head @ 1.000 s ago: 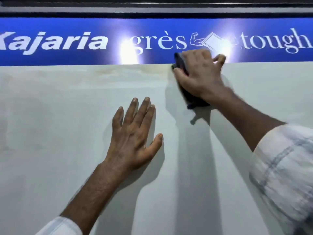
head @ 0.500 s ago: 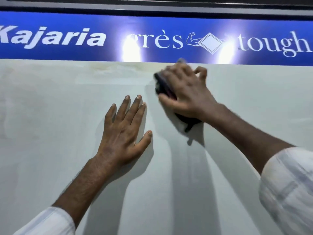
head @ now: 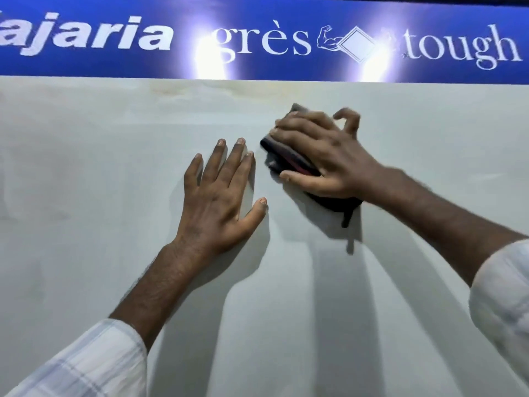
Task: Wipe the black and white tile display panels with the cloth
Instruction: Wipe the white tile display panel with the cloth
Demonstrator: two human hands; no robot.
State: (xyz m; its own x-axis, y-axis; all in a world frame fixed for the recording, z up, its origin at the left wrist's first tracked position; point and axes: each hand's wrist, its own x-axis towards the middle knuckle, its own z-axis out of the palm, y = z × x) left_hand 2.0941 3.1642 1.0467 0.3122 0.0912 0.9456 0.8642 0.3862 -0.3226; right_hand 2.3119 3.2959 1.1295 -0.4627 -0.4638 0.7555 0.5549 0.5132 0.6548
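The left hand (head: 220, 196) lies flat on the white tile panel (head: 86, 202), palm down. Its fingers are straight and slightly spread, pointing toward 12 o'clock, and the thumb is splayed toward 2 o'clock. It holds nothing.

The right hand (head: 323, 159) sits just beside it at about 2 o'clock and grips the dark cloth (head: 279, 160). The fingers bend over the top of the cloth, the thumb runs along its lower edge, and the little finger is crooked up clear of it. The cloth is pressed against the panel under that palm. Its bunched end pokes out toward 9 o'clock, close to the left fingertips but apart from them, and a thin tail hangs below the wrist toward 6 o'clock.

Pale checked sleeves cover both forearms, the left sleeve (head: 86, 365) at 7 o'clock and the right sleeve (head: 503, 305) at 4 o'clock.

At 12 o'clock a blue banner (head: 114, 12) with white lettering borders the panel's top edge, with two bright glares on it.
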